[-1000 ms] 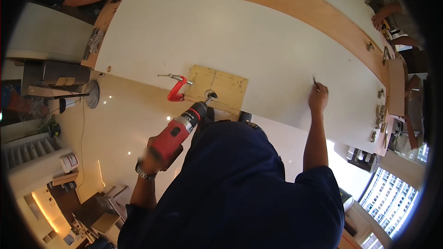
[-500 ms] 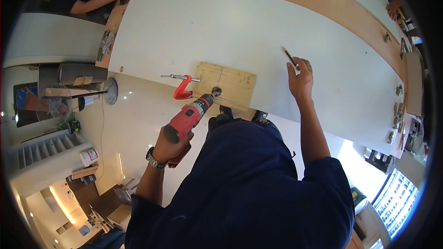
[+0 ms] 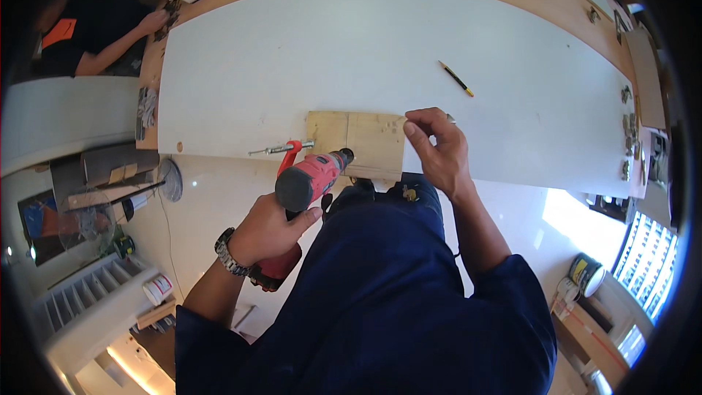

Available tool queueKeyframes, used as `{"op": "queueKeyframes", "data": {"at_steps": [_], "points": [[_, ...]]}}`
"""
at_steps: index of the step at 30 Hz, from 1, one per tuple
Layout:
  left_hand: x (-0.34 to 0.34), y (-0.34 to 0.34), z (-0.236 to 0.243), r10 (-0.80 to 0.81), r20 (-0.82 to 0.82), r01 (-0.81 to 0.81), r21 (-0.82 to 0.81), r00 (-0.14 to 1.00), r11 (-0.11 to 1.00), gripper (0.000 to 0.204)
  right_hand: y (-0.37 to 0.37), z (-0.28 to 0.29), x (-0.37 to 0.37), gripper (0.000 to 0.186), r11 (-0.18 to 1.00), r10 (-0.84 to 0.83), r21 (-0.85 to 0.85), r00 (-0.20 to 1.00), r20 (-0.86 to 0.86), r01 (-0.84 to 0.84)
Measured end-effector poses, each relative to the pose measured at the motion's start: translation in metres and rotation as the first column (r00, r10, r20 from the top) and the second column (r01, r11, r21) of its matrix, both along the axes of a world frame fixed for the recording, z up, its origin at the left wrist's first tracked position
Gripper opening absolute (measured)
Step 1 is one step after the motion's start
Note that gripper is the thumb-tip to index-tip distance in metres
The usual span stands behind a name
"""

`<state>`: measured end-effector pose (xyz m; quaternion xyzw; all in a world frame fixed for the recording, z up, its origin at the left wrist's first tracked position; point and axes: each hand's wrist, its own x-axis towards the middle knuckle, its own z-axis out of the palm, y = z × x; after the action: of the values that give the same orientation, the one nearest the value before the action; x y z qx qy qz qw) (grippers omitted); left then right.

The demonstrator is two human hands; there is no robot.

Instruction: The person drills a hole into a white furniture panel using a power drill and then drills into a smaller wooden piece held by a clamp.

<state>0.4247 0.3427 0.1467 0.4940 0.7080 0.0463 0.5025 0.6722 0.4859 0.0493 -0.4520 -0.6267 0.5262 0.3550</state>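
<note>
While drill (image 3: 320,173) in hand (image 3: 267,230), bucket label (image 3: 158,290) unreadable.

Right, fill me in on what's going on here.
The person's left grip holds a red drill, its front end at the wooden block on the near edge of the white panel. A red clamp sits at the block's left side. The right grip looks empty, close to the block's right corner; whether it touches is unclear. A pencil lies on the panel beyond it.
</note>
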Motion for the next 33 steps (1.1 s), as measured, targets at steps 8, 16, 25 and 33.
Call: {"op": "queueKeyframes", "data": {"at_steps": [8, 16, 25, 33], "points": [[-0.005, 0.034, 0.004, -0.179, -0.062, 0.178, -0.026, 0.982, 0.984, 0.032, -0.027, 0.038, -0.069, 0.067, 0.832, 0.487, 0.416, 0.842, -0.233, -0.367], [-0.003, 0.009, 0.01, 0.085, 0.127, -0.055, -0.225, 0.988, 0.973, 0.037, -0.033, 0.022, -0.098, 0.067, 0.881, 0.473, 0.225, 0.794, -0.382, -0.417], [-0.003, 0.019, 0.003, 0.043, 0.108, -0.03, -0.118, 0.993, 0.993, 0.039, -0.025, 0.021, -0.108, 0.044, 0.886, 0.462, 0.224, 0.802, -0.379, -0.405], [-0.01, 0.021, 0.002, 0.043, 0.119, -0.03, -0.115, 0.992, 0.993, 0.041, -0.019, 0.018, -0.113, 0.04, 0.885, 0.461, 0.242, 0.82, -0.339, -0.397]]}}
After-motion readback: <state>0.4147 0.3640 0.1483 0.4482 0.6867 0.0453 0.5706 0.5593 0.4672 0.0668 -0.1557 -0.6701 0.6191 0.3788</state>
